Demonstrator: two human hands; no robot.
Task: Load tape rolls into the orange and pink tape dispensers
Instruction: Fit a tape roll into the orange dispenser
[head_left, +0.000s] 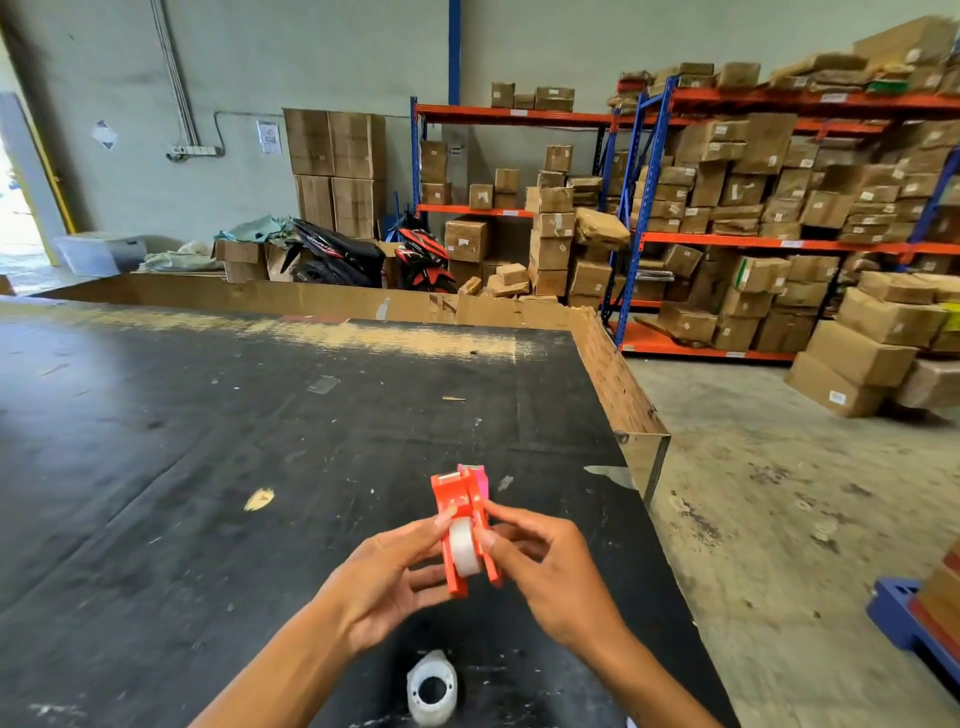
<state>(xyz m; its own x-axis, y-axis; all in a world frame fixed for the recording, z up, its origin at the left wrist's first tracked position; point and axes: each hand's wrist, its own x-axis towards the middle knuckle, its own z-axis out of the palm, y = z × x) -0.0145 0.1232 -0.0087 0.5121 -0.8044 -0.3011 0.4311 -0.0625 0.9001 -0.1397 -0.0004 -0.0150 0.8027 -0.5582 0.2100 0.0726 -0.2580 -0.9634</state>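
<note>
Low in the frame, the left hand (387, 574) and right hand (545, 574) are pinching the orange dispenser (460, 525); it is looking light and stiff; holding its flat sides seems best.

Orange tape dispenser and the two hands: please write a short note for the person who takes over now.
Left hand: grips the orange tape dispenser from its left side, above the black table.
Right hand: fingers pinch the dispenser at the tape roll.
Done: a whitish tape roll sits between the orange dispenser's side plates; whether it is fully seated cannot be told.
Pink tape dispenser: just behind the orange one, mostly hidden; no roll visible in it.
Second tape roll: lies on the table near the person.
Left: finish the orange one, then load the pink one.
</note>
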